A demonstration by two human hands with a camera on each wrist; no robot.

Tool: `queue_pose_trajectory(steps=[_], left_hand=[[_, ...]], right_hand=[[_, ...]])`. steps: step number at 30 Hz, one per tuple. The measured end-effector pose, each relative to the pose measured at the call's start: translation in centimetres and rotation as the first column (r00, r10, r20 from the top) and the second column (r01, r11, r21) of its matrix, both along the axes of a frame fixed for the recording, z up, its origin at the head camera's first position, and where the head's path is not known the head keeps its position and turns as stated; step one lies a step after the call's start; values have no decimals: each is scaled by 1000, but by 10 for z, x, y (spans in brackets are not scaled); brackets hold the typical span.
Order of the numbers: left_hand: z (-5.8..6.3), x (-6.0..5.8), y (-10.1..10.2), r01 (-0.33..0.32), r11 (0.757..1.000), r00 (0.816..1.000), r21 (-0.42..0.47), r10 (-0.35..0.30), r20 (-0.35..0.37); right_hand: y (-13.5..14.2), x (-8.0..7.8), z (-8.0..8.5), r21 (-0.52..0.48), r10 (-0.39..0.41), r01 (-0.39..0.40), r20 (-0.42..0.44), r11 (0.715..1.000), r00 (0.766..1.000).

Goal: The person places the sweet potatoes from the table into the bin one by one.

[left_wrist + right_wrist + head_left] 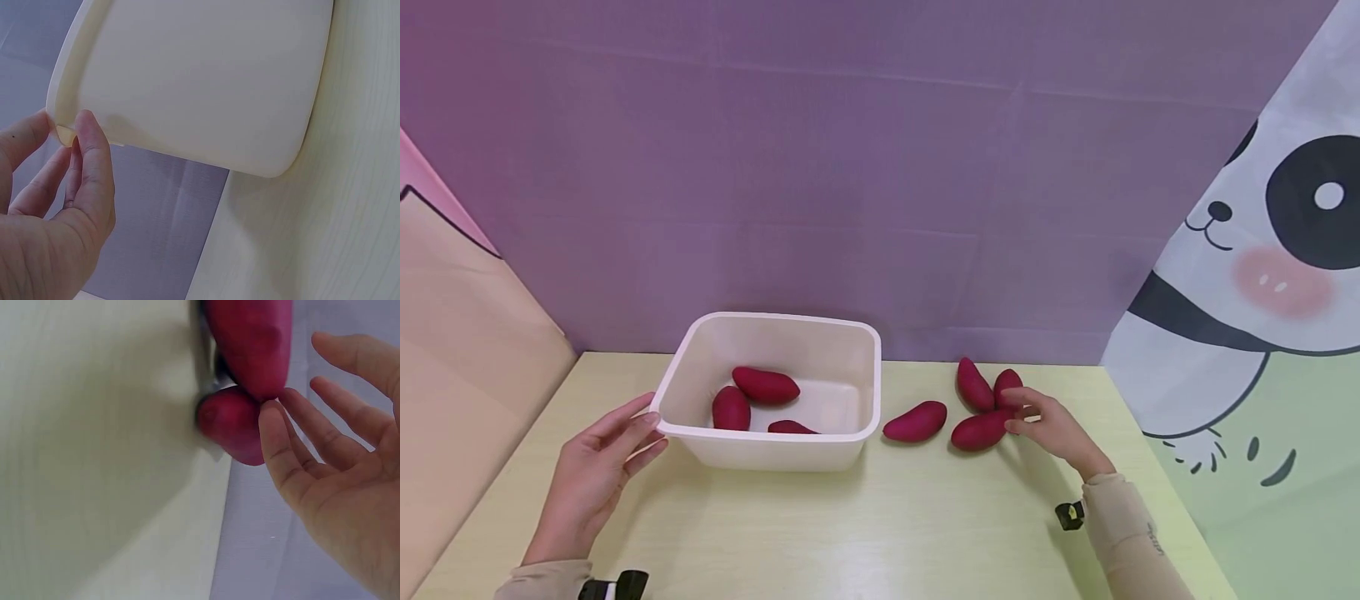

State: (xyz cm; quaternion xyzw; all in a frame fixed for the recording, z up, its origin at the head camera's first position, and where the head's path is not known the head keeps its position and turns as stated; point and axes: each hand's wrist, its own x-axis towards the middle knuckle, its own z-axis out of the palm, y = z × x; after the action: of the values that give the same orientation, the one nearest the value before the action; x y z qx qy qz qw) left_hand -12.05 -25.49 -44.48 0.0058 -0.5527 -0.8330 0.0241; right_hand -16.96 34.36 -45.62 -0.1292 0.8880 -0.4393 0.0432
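A white plastic bin [778, 454] stands on the table with three red-skinned sweet potatoes [765, 386] inside, one partly hidden by the front wall. My left hand [597, 471] pinches the bin's left rim between thumb and fingers; the left wrist view shows this grip at a rim corner [65, 134]. To the right of the bin lies a single sweet potato [916, 422]. Beyond it three more sweet potatoes [979, 431] sit close together. My right hand [1052, 429] is at this cluster, fingers loosely bent, thumb beside the end of one sweet potato [234, 425]; firm contact cannot be made out.
The pale wooden table [880, 533] ends at a purple cloth backdrop [865, 183] just behind the bin. A printed panda panel [1240, 333] borders the right side, and a beige panel [467, 375] the left.
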Motion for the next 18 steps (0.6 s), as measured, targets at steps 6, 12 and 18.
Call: queue_pose_trajectory(steps=[6,12,18], left_hand=[[-1,0,0,-6,1000,1000,10,6,14],[0,-1,-1,-14,1000,1000,3,14,21],[1,0,0,0,1000,1000,-4,0,12]], right_hand=[[1,3,-4,35,18,-18,6,999,1000],[3,8,-10,15,20,-21,44,1000,999],[1,16,-18,-19,-5,6,71,1000,997]])
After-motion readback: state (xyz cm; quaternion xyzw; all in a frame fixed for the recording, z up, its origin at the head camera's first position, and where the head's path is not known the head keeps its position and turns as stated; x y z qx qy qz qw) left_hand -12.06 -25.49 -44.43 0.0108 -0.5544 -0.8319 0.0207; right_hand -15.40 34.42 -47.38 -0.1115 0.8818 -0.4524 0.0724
